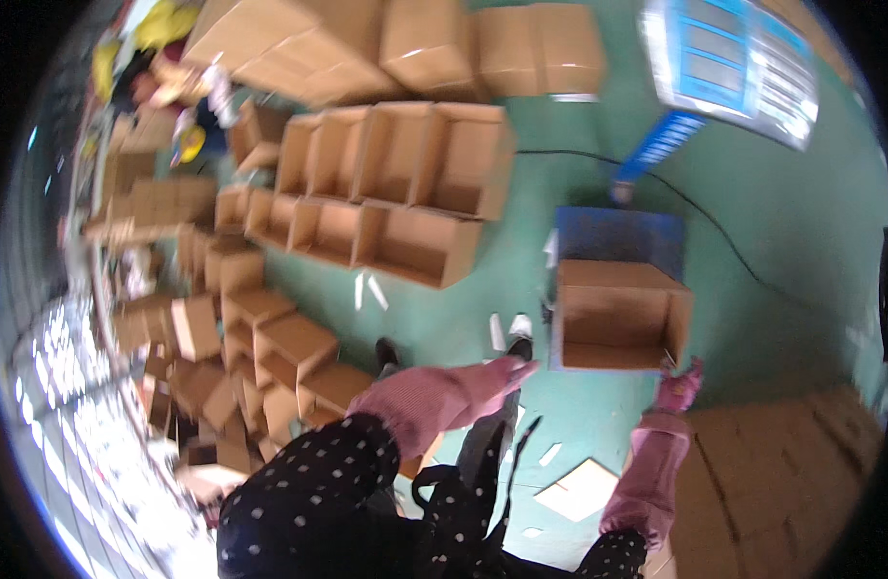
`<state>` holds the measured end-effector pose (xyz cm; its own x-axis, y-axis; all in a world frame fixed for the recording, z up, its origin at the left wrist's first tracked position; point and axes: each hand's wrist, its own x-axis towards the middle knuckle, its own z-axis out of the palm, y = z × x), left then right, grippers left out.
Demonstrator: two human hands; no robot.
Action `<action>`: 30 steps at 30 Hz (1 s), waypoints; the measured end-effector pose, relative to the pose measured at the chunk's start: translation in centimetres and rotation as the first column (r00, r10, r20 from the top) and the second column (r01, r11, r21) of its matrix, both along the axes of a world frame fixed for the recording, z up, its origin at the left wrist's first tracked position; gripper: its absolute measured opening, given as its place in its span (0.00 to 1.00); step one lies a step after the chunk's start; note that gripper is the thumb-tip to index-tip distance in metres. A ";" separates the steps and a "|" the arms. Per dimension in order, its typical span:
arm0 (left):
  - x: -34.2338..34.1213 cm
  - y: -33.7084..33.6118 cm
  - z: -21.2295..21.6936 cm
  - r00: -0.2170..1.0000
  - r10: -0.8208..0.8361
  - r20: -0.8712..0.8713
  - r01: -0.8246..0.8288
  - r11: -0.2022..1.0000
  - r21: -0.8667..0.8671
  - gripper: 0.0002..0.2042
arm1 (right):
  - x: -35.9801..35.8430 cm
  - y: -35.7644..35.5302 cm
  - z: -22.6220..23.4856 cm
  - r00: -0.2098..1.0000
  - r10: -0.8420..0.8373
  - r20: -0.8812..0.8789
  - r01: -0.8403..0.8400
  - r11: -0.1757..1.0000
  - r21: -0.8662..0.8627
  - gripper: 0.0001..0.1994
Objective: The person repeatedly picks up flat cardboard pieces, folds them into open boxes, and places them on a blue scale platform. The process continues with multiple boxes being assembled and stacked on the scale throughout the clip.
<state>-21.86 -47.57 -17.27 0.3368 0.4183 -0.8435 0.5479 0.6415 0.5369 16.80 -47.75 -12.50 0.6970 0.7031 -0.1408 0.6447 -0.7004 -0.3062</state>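
Note:
An open, empty cardboard box (pixel 617 323) sits on the blue platform of a floor scale (pixel 622 236). My right hand (pixel 677 388), in a pink glove, is at the box's near right corner. Its thumb and a finger point up and apart, one of them by the rim; whether they touch the cardboard is hard to make out. My left hand (pixel 506 376) hovers over my legs, left of the box, with fingers stretched out and nothing visible in them. Pink knitted sleeves cover both forearms.
Two rows of open cardboard boxes (pixel 396 169) stand ahead to the left, with closed cartons (pixel 535 48) behind them. More boxes (pixel 294 347) crowd the left. Flat brown cartons (pixel 781 482) lie at lower right. A black cable (pixel 704 203) crosses the green floor. Another person (pixel 193 106) is at far left.

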 end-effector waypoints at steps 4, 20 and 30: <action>9.9 3.1 -3.3 0.964 -0.197 -0.178 0.247 0.910 0.333 0.14 | 5.4 3.7 0.3 0.969 0.213 -0.129 -0.248 0.858 -0.450 0.19; 3.2 3.0 2.5 0.576 0.264 0.774 -0.613 0.766 0.194 0.03 | 0.8 1.4 9.3 0.845 0.402 -0.351 -0.534 0.654 -0.535 0.17; -15.9 1.2 11.4 0.989 -0.052 -0.142 0.056 0.998 0.031 0.07 | -14.0 -1.8 9.9 0.515 0.027 -0.856 -0.373 0.907 -0.196 0.14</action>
